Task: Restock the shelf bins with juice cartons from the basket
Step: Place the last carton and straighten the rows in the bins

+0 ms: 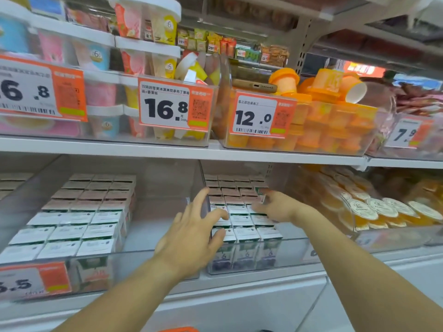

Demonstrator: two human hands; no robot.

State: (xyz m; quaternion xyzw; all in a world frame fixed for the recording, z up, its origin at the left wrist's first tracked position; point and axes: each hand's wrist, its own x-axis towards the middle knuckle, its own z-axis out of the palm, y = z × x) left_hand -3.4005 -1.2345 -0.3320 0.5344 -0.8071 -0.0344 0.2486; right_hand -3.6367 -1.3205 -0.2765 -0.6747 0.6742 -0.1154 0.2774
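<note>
Our left hand (194, 232) reached with fingers spread and empty over the front left corner of the clear bin (297, 254). Our right hand (275, 207), also loose and empty, touched the juice cartons (247, 221) packed along the bin's right side.

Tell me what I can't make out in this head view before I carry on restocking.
- Basket: cut off by the bottom edge; contents unseen.
- Carton column under the left hand: covered by the fingers.
- Right hand fingertips: blurred, contact with cartons unclear.
- Carton labels: too small and blurred.
- Left price tag: cut by the edge.
</note>
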